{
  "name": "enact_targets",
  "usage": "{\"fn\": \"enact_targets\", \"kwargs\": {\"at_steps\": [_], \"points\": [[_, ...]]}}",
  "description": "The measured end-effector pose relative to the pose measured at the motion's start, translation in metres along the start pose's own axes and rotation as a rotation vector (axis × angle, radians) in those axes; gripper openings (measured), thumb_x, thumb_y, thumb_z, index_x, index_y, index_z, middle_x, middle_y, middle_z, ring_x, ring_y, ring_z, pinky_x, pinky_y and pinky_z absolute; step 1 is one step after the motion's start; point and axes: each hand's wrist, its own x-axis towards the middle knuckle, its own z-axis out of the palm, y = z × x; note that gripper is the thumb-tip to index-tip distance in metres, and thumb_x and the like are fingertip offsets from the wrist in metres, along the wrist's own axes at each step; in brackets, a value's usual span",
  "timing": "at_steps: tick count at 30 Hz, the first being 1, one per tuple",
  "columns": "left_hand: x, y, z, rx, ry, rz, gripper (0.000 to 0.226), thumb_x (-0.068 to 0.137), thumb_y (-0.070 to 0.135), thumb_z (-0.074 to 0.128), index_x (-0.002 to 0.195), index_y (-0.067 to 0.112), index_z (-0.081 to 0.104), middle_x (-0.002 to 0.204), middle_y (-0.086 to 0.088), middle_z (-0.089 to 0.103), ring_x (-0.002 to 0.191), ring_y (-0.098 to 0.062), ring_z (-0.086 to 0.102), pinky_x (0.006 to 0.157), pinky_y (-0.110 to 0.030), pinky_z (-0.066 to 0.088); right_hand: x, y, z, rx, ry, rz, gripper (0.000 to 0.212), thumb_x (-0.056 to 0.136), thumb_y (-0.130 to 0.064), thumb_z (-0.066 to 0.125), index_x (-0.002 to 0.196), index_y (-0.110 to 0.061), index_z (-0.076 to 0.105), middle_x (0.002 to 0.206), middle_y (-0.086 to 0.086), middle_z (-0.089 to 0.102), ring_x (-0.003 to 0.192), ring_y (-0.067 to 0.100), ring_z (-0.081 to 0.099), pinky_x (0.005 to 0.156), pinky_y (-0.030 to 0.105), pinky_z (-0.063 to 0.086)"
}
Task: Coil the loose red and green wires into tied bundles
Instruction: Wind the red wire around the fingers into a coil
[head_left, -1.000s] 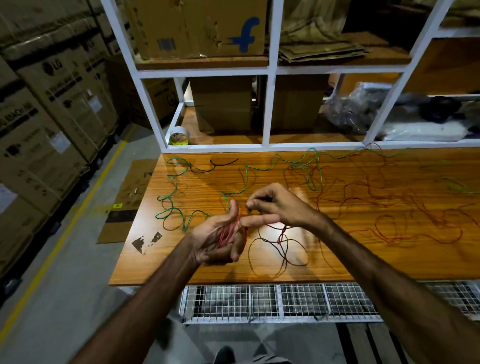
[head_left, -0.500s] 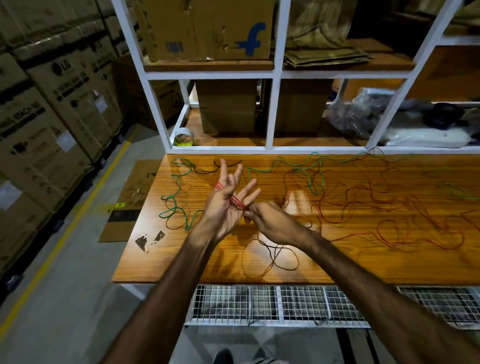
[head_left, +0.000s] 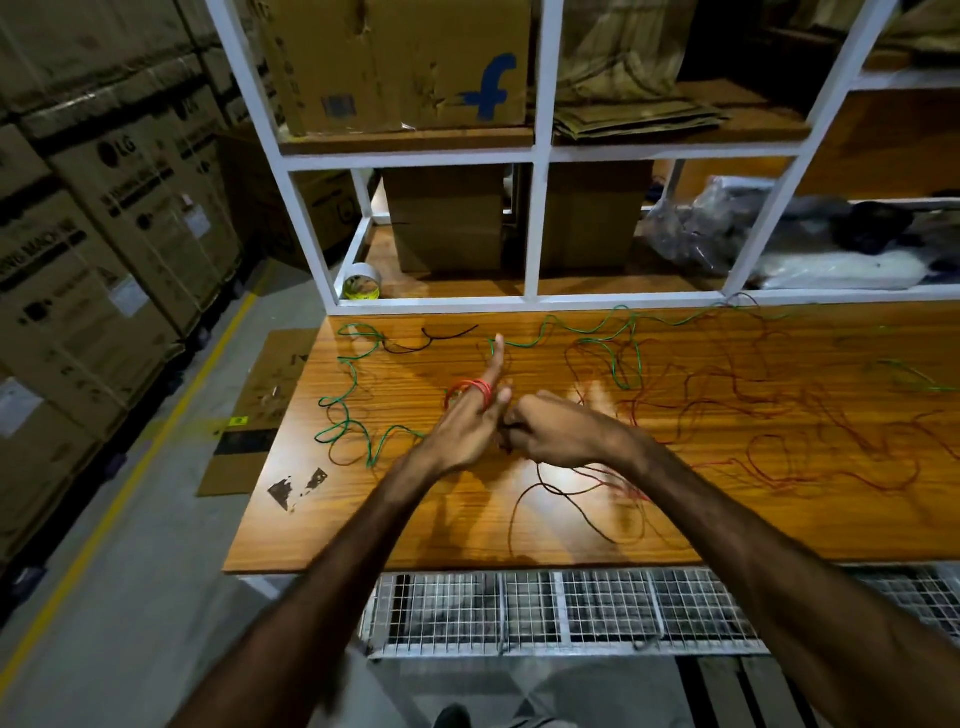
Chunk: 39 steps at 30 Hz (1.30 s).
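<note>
My left hand (head_left: 470, 423) is held over the wooden table (head_left: 363, 519), fingers straight and pointing away, with several turns of red wire (head_left: 475, 388) wound round them. Close to its right, my right hand (head_left: 558, 434) is curled and pinches the red wire near my left palm. The rest of the red wire (head_left: 779, 457) trails off in loose loops across the table's right half. A green wire (head_left: 353, 410) snakes along the table's left side and back edge.
A short black wire (head_left: 447, 335) lies near the back left. A white shelf frame (head_left: 535, 218) with cardboard boxes stands behind the table, a tape roll (head_left: 362, 283) at its left corner. Stacked cartons line the left aisle. A wire-mesh shelf (head_left: 561, 613) sits below the front edge.
My left hand turned from palm-up and cupped to fingers straight and pointing away. My right hand moved round it, carrying the red wire, and now sits at its right side.
</note>
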Motion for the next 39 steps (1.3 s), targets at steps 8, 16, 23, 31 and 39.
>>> {"fn": "enact_targets", "kwargs": {"at_steps": [8, 16, 23, 31, 39], "points": [[-0.022, -0.003, -0.023, -0.575, -0.739, -0.397, 0.067, 0.104, 0.056, 0.031, 0.157, 0.017, 0.025, 0.12, -0.037, 0.066, 0.048, -0.024, 0.067, 0.065, -0.034, 0.06, -0.006, 0.006, -0.019, 0.281, -0.083, -0.004, 0.025, 0.093, -0.016, 0.072, 0.068, -0.015, 0.066, 0.058, -0.003, 0.057, 0.051, 0.012, 0.046, 0.051, 0.029, 0.035], [-0.029, 0.005, -0.035, -0.599, -0.826, -0.391, 0.059, 0.111, 0.04, 0.032, 0.141, -0.005, 0.054, 0.088, -0.019, 0.076, 0.028, -0.002, 0.026, 0.038, -0.017, 0.028, -0.002, 0.009, -0.017, 0.576, -0.024, -0.04, 0.026, 0.087, -0.018, 0.083, 0.109, -0.011, 0.07, 0.06, -0.001, 0.056, 0.051, 0.01, 0.043, 0.051, 0.025, 0.034], [-0.035, -0.009, -0.033, -0.924, -0.859, -0.38, 0.055, 0.108, 0.036, 0.035, 0.124, -0.009, 0.063, 0.063, -0.012, 0.069, 0.026, 0.0, 0.031, 0.032, -0.017, 0.022, 0.0, 0.005, -0.007, 0.342, 0.205, -0.106, 0.017, 0.088, -0.031, 0.082, 0.084, -0.016, 0.074, 0.074, 0.007, 0.07, 0.064, 0.005, 0.056, 0.059, 0.035, 0.048], [-0.032, -0.012, -0.031, -1.389, -0.862, -0.23, 0.052, 0.111, 0.031, 0.033, 0.11, -0.012, 0.062, 0.055, -0.008, 0.063, 0.026, -0.005, 0.021, 0.029, -0.018, 0.015, 0.001, -0.006, -0.003, 0.47, 0.219, -0.158, 0.024, 0.106, -0.028, 0.057, 0.088, -0.014, 0.066, 0.077, 0.0, 0.06, 0.073, 0.011, 0.056, 0.067, 0.041, 0.046], [-0.025, -0.009, -0.025, -1.544, -0.727, -0.231, 0.056, 0.11, 0.041, 0.025, 0.098, -0.002, 0.059, 0.053, -0.008, 0.06, 0.028, -0.004, 0.019, 0.032, -0.016, 0.021, 0.008, -0.002, 0.0, 0.361, 0.258, -0.12, 0.044, 0.105, -0.046, 0.046, 0.088, -0.013, 0.068, 0.086, 0.011, 0.072, 0.079, 0.03, 0.063, 0.075, 0.057, 0.05]]}}
